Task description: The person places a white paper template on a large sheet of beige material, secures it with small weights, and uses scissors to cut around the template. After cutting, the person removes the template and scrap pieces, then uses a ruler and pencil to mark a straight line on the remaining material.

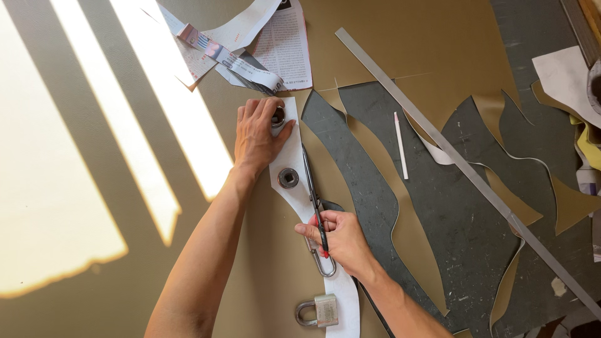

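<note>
Your left hand (258, 134) presses flat on the white pattern (294, 163); your right hand (338, 241) grips the scissors (313, 194) at its right edge. Cut slowly along this edge.

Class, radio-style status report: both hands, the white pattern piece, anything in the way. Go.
Left hand flat on white pattern piece. Right hand gripping scissors along pattern's edge. Round weight and padlock sit on pattern, clear of blades.
</note>
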